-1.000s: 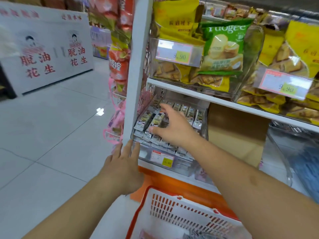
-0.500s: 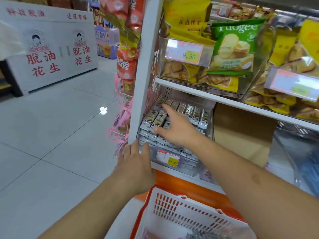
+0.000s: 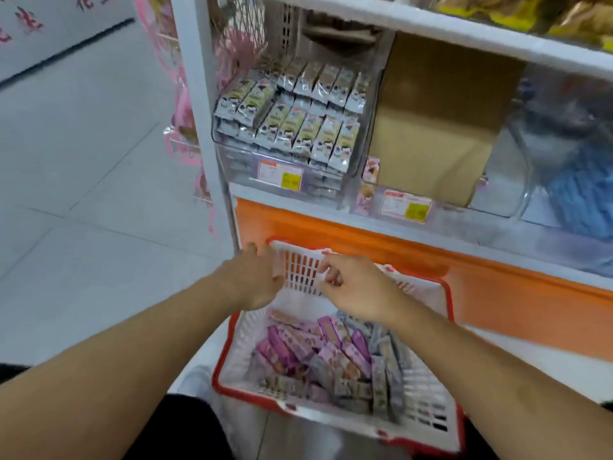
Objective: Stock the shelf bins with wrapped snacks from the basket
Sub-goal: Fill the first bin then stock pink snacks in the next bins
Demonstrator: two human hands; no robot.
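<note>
A white basket with a red rim (image 3: 300, 272) stands on the floor below the shelf, holding several pink and grey wrapped snacks (image 3: 326, 355). My left hand (image 3: 253, 278) hovers at the basket's far left corner, fingers apart, holding nothing. My right hand (image 3: 355, 287) hangs over the basket's far wall, fingers loosely curled, with nothing visible in it. Above, a clear shelf bin (image 3: 242, 152) is packed with rows of silver and green wrapped snacks (image 3: 298, 111). The neighbouring clear bin (image 3: 371, 197) on the right holds only a couple of pink packets (image 3: 370, 169).
An orange base panel (image 3: 497, 293) runs under the bottom shelf. A brown cardboard box (image 3: 434, 127) sits behind the second bin, with blue packs (image 3: 583, 194) further right. Pink ribbon items (image 3: 184, 104) hang off the shelf's white post (image 3: 199, 94). Grey tiled floor (image 3: 83, 194) lies to the left.
Both hands have dropped from the shelf to the basket; my right hand left the filled bin. The view has tilted down, so the basket's contents show.
</note>
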